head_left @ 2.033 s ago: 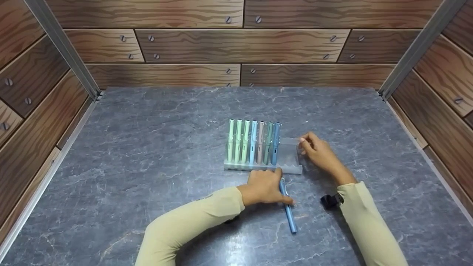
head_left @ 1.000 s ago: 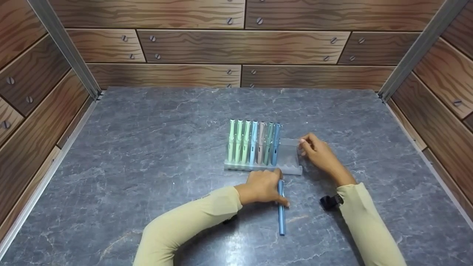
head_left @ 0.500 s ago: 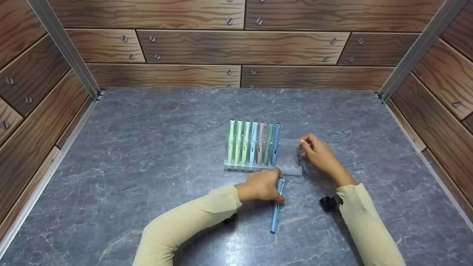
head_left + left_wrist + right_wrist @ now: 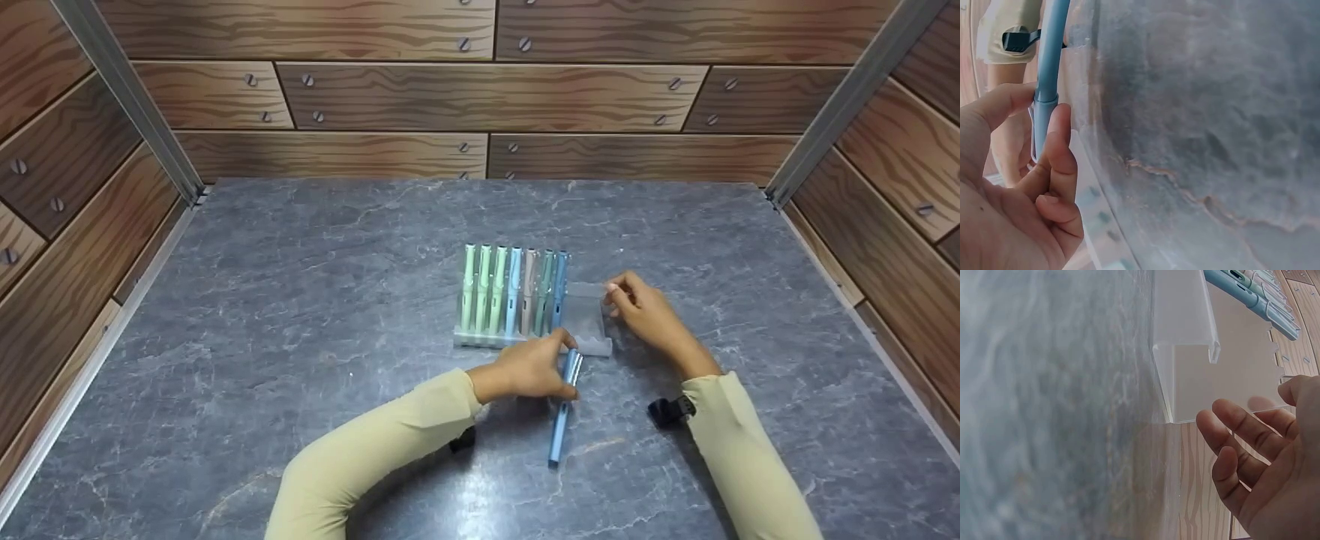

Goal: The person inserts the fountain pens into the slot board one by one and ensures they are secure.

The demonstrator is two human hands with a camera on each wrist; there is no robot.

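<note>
My left hand (image 4: 532, 367) pinches a blue pen (image 4: 559, 435) by its clip end, thumb on one side and fingers on the other. The pen slants in front of the clear pen stand (image 4: 592, 346), its far end pointing toward me. In the left wrist view the pen (image 4: 1050, 50) rises from between thumb and fingertips, the other fingers curled. My right hand (image 4: 641, 304) holds the stand's right edge. In the right wrist view, one fingertip (image 4: 1261, 403) shows through the clear panel, with the thumb on the panel's other side.
Several pens stand side by side in the stand: light green pens (image 4: 481, 292) at the left, then a light blue pen (image 4: 514, 289), a greyish-pink pen (image 4: 529, 289), a dark green pen (image 4: 544, 292) and a darker blue pen (image 4: 559, 292). Wood-patterned walls (image 4: 491, 94) surround the grey marbled table (image 4: 300, 262).
The held pen's near end has swung leftward. My left hand has since lifted a little toward the stand, taking the pen with it. My right hand stays at the stand's edge.
</note>
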